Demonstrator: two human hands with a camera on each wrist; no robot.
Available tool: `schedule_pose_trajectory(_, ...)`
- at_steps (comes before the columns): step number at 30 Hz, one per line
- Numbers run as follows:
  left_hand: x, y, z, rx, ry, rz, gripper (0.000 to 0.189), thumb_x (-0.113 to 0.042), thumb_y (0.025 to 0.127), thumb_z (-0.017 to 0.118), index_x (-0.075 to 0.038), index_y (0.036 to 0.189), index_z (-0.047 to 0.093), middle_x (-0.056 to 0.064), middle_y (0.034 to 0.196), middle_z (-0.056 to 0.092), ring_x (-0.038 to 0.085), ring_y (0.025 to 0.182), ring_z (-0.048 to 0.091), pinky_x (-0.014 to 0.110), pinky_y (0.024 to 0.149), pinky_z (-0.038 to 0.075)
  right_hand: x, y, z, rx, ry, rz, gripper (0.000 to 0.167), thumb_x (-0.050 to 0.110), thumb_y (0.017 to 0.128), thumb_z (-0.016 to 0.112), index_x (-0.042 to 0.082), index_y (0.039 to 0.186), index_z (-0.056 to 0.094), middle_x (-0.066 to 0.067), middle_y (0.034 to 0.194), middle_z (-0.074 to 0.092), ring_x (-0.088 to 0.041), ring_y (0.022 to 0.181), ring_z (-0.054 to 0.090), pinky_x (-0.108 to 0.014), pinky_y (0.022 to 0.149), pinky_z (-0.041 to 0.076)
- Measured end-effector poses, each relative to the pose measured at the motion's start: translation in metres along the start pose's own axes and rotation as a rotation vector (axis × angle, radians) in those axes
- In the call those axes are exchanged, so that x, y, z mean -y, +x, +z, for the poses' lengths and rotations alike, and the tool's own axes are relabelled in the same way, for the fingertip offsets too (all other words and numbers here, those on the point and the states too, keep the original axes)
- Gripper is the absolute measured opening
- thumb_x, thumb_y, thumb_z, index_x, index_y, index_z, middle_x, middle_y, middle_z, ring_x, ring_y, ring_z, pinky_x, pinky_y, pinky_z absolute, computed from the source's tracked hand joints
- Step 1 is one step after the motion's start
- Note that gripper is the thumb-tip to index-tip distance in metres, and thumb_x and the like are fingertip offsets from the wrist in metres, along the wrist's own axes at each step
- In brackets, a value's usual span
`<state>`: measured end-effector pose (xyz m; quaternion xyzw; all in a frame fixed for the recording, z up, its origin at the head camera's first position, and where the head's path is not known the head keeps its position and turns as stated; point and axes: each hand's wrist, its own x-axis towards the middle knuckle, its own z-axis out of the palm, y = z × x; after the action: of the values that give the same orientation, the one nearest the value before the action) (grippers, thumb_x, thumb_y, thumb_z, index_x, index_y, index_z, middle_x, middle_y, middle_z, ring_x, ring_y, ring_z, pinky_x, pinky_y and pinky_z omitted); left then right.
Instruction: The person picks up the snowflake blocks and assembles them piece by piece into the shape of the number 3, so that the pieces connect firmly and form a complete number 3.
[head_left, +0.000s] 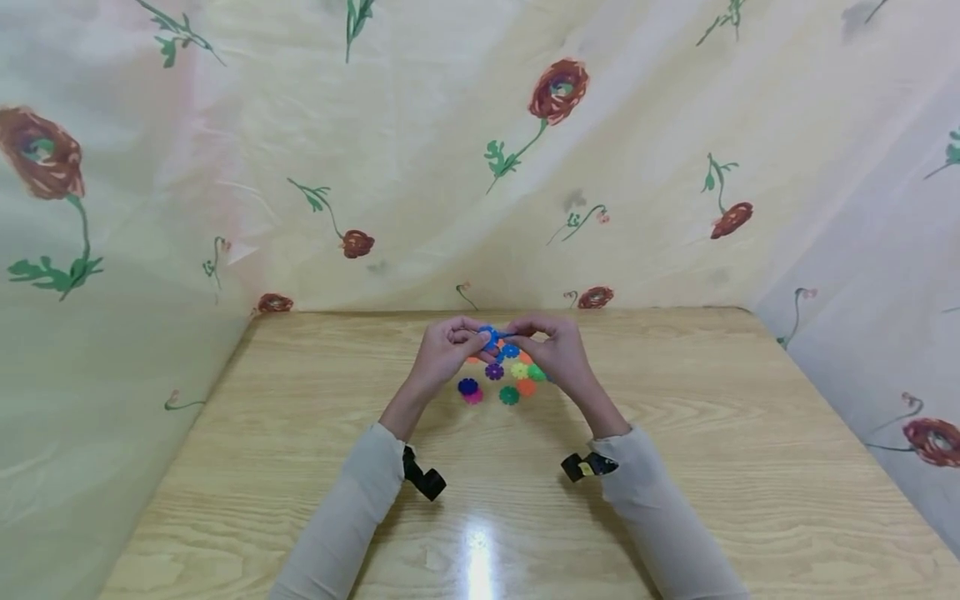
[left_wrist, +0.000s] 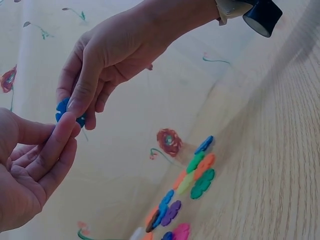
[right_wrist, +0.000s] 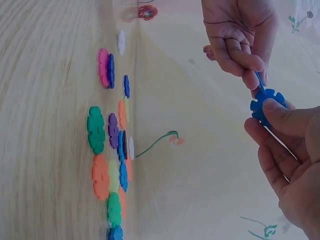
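Both hands are raised close together over the pieces on the table. My left hand (head_left: 450, 346) pinches a blue notched flower disc (head_left: 487, 337) between thumb and fingers, its face toward the head camera. A second blue flower disc (right_wrist: 266, 104) is pinched by my right hand (head_left: 553, 348); it appears edge-on in the head view. The two discs meet at their rims, set crosswise to each other. In the left wrist view the right hand's fingers and the left fingertips partly cover the blue disc.
Beneath the hands, several loose flower discs lie in a cluster, among them a purple disc (head_left: 494, 372), a dark green disc (head_left: 509, 396), an orange disc (head_left: 527, 387) and a pink disc (right_wrist: 103, 67) against a dark blue one. The wooden table (head_left: 300, 467) ends at a floral curtain (head_left: 420, 167).
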<state>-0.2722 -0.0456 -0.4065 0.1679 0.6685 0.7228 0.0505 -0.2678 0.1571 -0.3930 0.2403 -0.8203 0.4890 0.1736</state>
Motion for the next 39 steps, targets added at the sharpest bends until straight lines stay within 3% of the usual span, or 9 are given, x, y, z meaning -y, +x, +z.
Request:
schedule_pose_trajectory(3, -0.001, 0.0, -0.001, 0.005, -0.005, -0.001, 0.018, -0.003, 0.1, 0.062, 0.009, 0.113, 0.066, 0.029, 0.097, 0.074, 0.026, 0.073, 0.076, 0.042, 0.089, 0.061, 0.001, 0.0, 0.001, -0.009, -0.005, -0.016, 0.007, -0.004, 0.087, 0.076, -0.002, 0.093, 0.079, -0.017, 0.09, 0.078, -0.028, 0.08, 0.073, -0.018, 0.072, 0.055)
schedule_pose_trajectory(6, -0.001, 0.0, -0.001, 0.002, -0.014, -0.001, 0.017, -0.002, 0.1, 0.063, 0.009, 0.112, 0.066, 0.013, 0.089, 0.078, 0.022, 0.07, 0.076, 0.037, 0.086, 0.062, 0.0, 0.0, 0.002, -0.024, -0.01, -0.036, 0.007, -0.003, 0.087, 0.077, -0.001, 0.093, 0.08, -0.016, 0.088, 0.078, -0.027, 0.078, 0.073, -0.014, 0.072, 0.053)
schedule_pose_trajectory(16, -0.001, 0.0, -0.001, 0.004, -0.047, 0.014, 0.017, 0.0, 0.099, 0.062, 0.012, 0.111, 0.066, -0.001, 0.077, 0.076, 0.014, 0.065, 0.073, 0.035, 0.085, 0.062, 0.003, 0.0, 0.007, -0.063, -0.022, -0.062, 0.004, -0.006, 0.085, 0.077, -0.003, 0.087, 0.079, -0.017, 0.083, 0.077, -0.028, 0.073, 0.073, -0.012, 0.066, 0.052)
schedule_pose_trajectory(23, -0.001, 0.002, -0.002, -0.002, -0.045, 0.003, 0.017, 0.0, 0.099, 0.062, 0.012, 0.11, 0.066, -0.001, 0.076, 0.076, 0.013, 0.064, 0.073, 0.045, 0.09, 0.06, 0.005, 0.0, 0.01, -0.085, -0.011, -0.038, 0.003, -0.005, 0.085, 0.078, -0.004, 0.088, 0.079, -0.018, 0.08, 0.077, -0.029, 0.07, 0.072, -0.013, 0.062, 0.051)
schedule_pose_trajectory(29, -0.003, 0.003, -0.003, -0.011, -0.057, 0.004, 0.016, 0.001, 0.099, 0.062, 0.013, 0.11, 0.066, 0.0, 0.075, 0.075, 0.013, 0.063, 0.072, 0.037, 0.084, 0.063, 0.003, 0.001, 0.012, -0.098, 0.011, -0.015, 0.004, -0.002, 0.086, 0.078, -0.006, 0.088, 0.078, -0.019, 0.08, 0.076, -0.033, 0.071, 0.071, -0.016, 0.062, 0.054)
schedule_pose_trajectory(36, 0.003, 0.002, -0.001, -0.021, -0.066, -0.007, 0.016, 0.003, 0.099, 0.061, 0.014, 0.109, 0.065, 0.011, 0.081, 0.077, 0.012, 0.062, 0.072, 0.033, 0.078, 0.063, -0.001, -0.002, 0.017, -0.101, 0.024, -0.011, 0.002, -0.003, 0.086, 0.078, -0.005, 0.087, 0.078, -0.019, 0.08, 0.076, -0.013, 0.068, 0.068, -0.013, 0.061, 0.053)
schedule_pose_trajectory(39, 0.003, 0.002, -0.001, -0.025, -0.07, -0.02, 0.016, 0.003, 0.099, 0.061, 0.014, 0.109, 0.065, 0.013, 0.084, 0.077, 0.012, 0.062, 0.072, 0.035, 0.081, 0.063, 0.0, -0.002, 0.018, -0.096, 0.009, -0.023, 0.003, -0.002, 0.087, 0.077, -0.005, 0.087, 0.078, -0.02, 0.081, 0.076, -0.017, 0.068, 0.07, -0.012, 0.062, 0.052)
